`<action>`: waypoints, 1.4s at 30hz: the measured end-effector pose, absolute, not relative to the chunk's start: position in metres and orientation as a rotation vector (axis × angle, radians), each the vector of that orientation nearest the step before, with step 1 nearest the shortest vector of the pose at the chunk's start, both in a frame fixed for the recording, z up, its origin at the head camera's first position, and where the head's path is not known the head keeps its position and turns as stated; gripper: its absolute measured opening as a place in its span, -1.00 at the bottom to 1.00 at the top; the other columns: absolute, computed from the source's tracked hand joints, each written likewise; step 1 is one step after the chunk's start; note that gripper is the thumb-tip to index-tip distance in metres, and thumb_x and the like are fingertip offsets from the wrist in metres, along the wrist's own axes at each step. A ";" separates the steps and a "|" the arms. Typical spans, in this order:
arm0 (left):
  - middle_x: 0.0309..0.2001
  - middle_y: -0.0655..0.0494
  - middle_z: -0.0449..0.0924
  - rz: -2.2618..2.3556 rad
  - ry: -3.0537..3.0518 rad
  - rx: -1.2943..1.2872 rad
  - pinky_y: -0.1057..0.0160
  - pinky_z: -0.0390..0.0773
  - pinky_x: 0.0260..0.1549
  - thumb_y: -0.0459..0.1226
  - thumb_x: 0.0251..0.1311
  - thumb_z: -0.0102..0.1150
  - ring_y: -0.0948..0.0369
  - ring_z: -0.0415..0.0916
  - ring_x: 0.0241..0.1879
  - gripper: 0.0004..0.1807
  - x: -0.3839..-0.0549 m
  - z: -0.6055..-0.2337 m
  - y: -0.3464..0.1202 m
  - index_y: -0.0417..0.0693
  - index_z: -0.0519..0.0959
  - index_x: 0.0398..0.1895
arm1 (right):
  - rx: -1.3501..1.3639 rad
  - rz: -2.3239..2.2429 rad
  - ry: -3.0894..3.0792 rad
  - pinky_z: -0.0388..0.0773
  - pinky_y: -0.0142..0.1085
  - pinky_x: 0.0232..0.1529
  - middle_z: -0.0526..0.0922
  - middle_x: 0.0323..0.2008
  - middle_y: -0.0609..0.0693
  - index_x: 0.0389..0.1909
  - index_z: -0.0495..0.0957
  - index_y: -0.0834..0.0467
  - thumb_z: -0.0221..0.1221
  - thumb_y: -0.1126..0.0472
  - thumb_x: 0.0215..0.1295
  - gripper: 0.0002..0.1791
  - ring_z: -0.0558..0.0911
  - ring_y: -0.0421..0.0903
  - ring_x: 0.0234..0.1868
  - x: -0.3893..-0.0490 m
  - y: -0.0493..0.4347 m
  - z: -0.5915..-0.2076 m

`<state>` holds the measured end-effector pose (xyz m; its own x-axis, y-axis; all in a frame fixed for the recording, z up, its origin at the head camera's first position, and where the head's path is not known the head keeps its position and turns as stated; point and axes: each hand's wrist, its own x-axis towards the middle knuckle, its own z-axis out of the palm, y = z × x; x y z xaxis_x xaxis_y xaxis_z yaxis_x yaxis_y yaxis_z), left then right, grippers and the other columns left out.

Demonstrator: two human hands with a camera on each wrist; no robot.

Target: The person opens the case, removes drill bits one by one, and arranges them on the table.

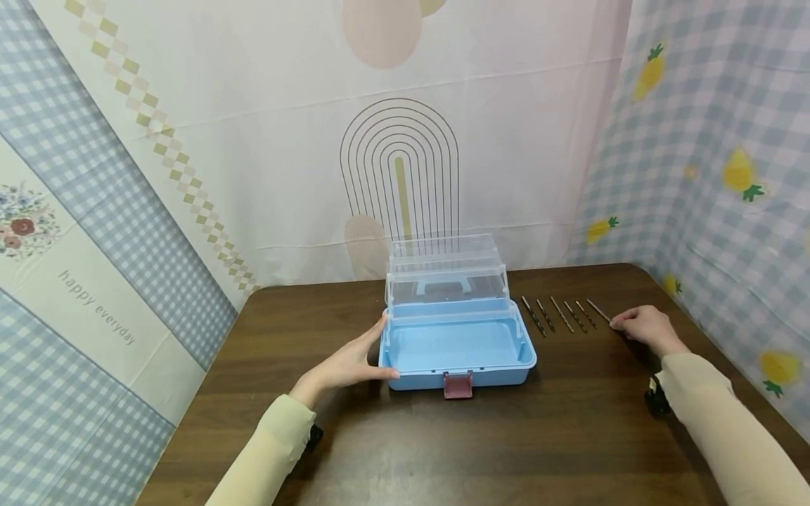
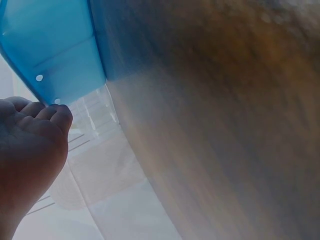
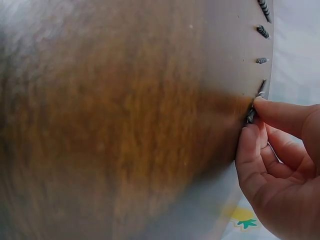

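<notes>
A light blue plastic toolbox (image 1: 460, 378) stands with its clear lid and trays (image 1: 446, 270) raised; a dark pink latch (image 1: 458, 385) hangs at its front. My left hand (image 1: 346, 362) rests against the box's left side, thumb along the front corner and fingers stretched toward the back. In the left wrist view, the fingertips meet the blue wall (image 2: 60, 55). To the right, my right hand (image 1: 645, 327) pinches the near end of a thin drill bit (image 1: 598, 310) between thumb and finger. The right wrist view shows that bit (image 3: 251, 117) low at the wooden surface.
Several more drill bits (image 1: 562, 314) lie in a slanted row between the box and my right hand. The brown wooden table (image 1: 443, 450) extends toward me. Patterned cloths (image 1: 519, 140) hang behind and at both sides of it.
</notes>
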<state>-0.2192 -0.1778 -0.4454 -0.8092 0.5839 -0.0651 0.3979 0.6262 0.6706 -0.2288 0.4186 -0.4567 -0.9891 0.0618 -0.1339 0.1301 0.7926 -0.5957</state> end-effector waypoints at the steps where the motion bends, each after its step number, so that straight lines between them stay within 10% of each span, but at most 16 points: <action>1: 0.60 0.36 -0.39 0.962 2.574 0.795 0.02 0.07 0.44 0.28 0.05 0.39 0.28 -0.18 0.54 0.32 -0.219 -0.446 -0.178 0.28 -0.35 0.64 | 0.160 -0.965 2.873 0.52 -0.25 -0.33 0.73 -0.23 0.22 -0.18 0.70 0.41 0.11 0.23 0.36 -0.68 0.60 -0.20 -0.39 -0.229 0.419 -0.457; 42: 0.61 0.35 -0.39 0.957 2.563 0.800 0.02 0.07 0.44 0.28 0.07 0.38 0.27 -0.18 0.54 0.31 -0.218 -0.441 -0.180 0.25 -0.34 0.64 | 0.163 -1.056 2.846 0.52 -0.23 -0.37 0.68 -0.36 -0.02 0.03 0.58 0.48 0.27 0.05 0.36 -0.47 0.56 -0.13 -0.35 -0.223 0.418 -0.460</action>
<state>-0.2176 -0.1795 -0.4409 -0.8038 0.5904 -0.0736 0.3978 0.6252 0.6714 -0.2233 0.4182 -0.4596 -0.9892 0.0647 -0.1318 0.1350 0.7537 -0.6432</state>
